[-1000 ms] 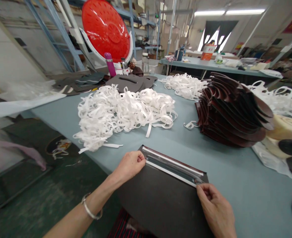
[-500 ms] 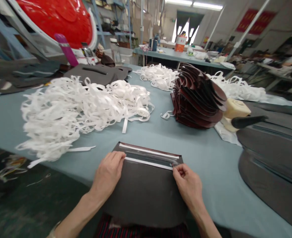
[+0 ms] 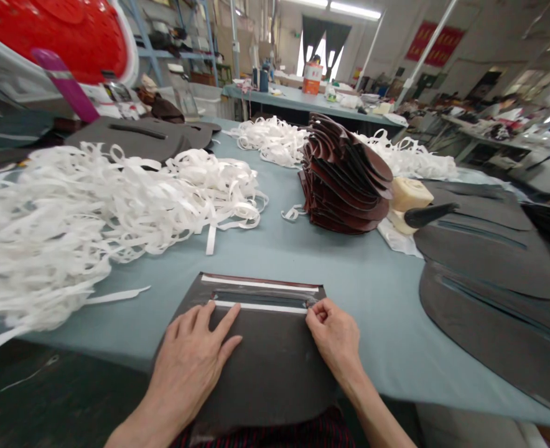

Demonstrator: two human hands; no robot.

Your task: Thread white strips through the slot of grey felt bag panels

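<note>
A dark leather panel (image 3: 265, 354) lies at the near edge of the blue-grey table (image 3: 349, 274), hanging over the edge toward me. Two white tape strips (image 3: 261, 307) run along a slot near its top. My left hand (image 3: 188, 358) lies flat on the panel, fingers spread, fingertips just below the nearer strip. My right hand (image 3: 333, 333) is closed in a pinch at the right end of that nearer strip.
A big heap of white strips (image 3: 93, 211) fills the table's left. A fanned stack of brown leather pieces (image 3: 344, 177) stands mid-table, with a cream block and dark-handled tool (image 3: 410, 199) beside it. Large dark panels (image 3: 489, 267) lie on the right. More white strips (image 3: 270, 137) lie behind.
My view has swung right and closer. My left hand went from gripping the panel's left corner to lying flat on it. My right hand stays pinched at the strip's right end.
</note>
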